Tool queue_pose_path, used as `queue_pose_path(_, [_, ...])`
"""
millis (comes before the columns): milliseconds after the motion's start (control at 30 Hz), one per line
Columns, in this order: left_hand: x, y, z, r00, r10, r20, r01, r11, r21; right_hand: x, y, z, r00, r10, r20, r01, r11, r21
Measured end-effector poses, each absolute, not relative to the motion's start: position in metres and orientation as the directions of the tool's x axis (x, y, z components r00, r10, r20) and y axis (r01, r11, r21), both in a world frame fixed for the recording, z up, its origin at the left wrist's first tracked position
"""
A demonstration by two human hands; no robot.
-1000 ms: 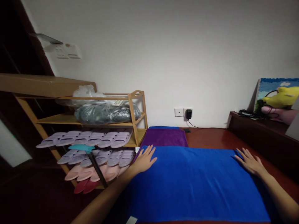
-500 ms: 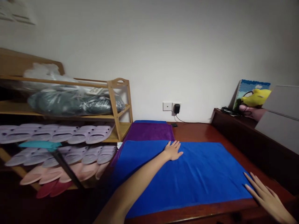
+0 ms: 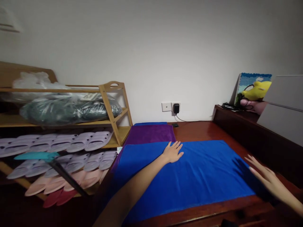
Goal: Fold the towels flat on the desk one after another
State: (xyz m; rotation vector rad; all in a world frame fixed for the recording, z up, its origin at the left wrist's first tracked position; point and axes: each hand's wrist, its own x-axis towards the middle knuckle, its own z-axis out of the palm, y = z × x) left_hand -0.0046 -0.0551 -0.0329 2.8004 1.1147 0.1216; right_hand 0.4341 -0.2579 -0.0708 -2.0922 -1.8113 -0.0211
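Observation:
A blue towel (image 3: 196,176) lies spread over the reddish-brown wooden surface, with some soft wrinkles right of its middle. My left hand (image 3: 172,152) rests flat on it near its far edge, fingers spread. Over the towel's right edge, my right hand (image 3: 265,175) is raised with fingers stretched out, and its shadow falls on the cloth. Nothing is held in either hand. Beyond the blue towel, and partly under it, lies a purple towel (image 3: 151,133). A strip of another blue cloth (image 3: 150,124) shows behind that, against the wall.
On the left, a wooden rack (image 3: 118,119) holds several slippers (image 3: 98,141) and a plastic-wrapped bundle (image 3: 59,110). A teal-topped pole (image 3: 63,173) leans before it. A black plug (image 3: 176,108) sits in the wall socket. A yellow plush toy (image 3: 257,90) and grey boxes (image 3: 284,110) stand right.
My right hand has lifted off the towel's right edge and now casts a shadow on it. My left hand stays flat in place. The view has shifted slightly.

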Motion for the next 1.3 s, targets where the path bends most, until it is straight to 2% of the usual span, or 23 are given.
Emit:
queue_pose_path(67, [-0.005,-0.057,-0.035,0.728,0.685,0.026,0.676,-0.724,0.138,0.42,-0.215,-0.056,0.072,0.981,0.178,0.955,-0.017,-0.295])
queue_pose_path(200, [-0.006,-0.062,-0.034,0.72,0.693,0.034,0.687,-0.718,0.111,0.402,-0.144,-0.063,0.172,0.984,0.035,0.957,-0.159,-0.244])
queue_pose_path(367, [-0.006,-0.064,-0.031,0.706,0.707,0.041,0.7,-0.706,0.109,0.408,-0.124,-0.09,0.166,0.984,0.06,0.966,-0.15,-0.21])
queue_pose_path(433, [-0.005,-0.062,-0.032,0.701,0.712,0.041,0.702,-0.699,0.137,0.405,-0.13,-0.082,0.163,0.977,0.136,0.973,-0.136,-0.188])
queue_pose_path(567, [-0.003,-0.048,-0.028,0.652,0.756,0.066,0.728,-0.647,0.225,0.354,-0.167,-0.043,0.203,0.829,0.522,0.973,-0.111,-0.202])
queue_pose_path(600, [-0.002,-0.043,-0.025,0.621,0.779,0.086,0.746,-0.621,0.242,0.331,-0.184,-0.035,0.172,0.817,0.551,0.97,-0.041,-0.242])
queue_pose_path(667, [-0.002,-0.031,-0.02,0.551,0.825,0.124,0.785,-0.563,0.259,0.278,-0.225,-0.029,0.007,0.853,0.522,0.929,0.188,-0.318])
queue_pose_path(700, [-0.001,-0.025,-0.018,0.526,0.841,0.13,0.8,-0.54,0.262,0.251,-0.248,-0.031,-0.113,0.851,0.513,0.905,0.301,-0.299])
queue_pose_path(767, [0.0,-0.013,-0.014,0.51,0.853,0.11,0.814,-0.52,0.26,0.199,-0.288,-0.042,-0.31,0.764,0.566,0.86,0.479,-0.177])
queue_pose_path(800, [0.001,-0.008,-0.012,0.514,0.853,0.087,0.815,-0.517,0.26,0.176,-0.303,-0.048,-0.335,0.714,0.615,0.853,0.507,-0.122])
queue_pose_path(900, [0.006,0.005,-0.012,0.525,0.851,-0.001,0.819,-0.505,0.273,0.131,-0.322,-0.063,-0.299,0.659,0.69,0.894,0.446,-0.039])
queue_pose_path(1000, [0.01,0.014,-0.012,0.527,0.846,-0.084,0.82,-0.48,0.312,0.115,-0.318,-0.067,-0.263,0.677,0.687,0.934,0.358,0.005])
queue_pose_path(1300, [0.005,0.035,-0.003,0.574,0.797,-0.187,0.735,-0.401,0.547,0.111,-0.324,-0.07,-0.324,0.696,0.64,0.938,0.326,0.12])
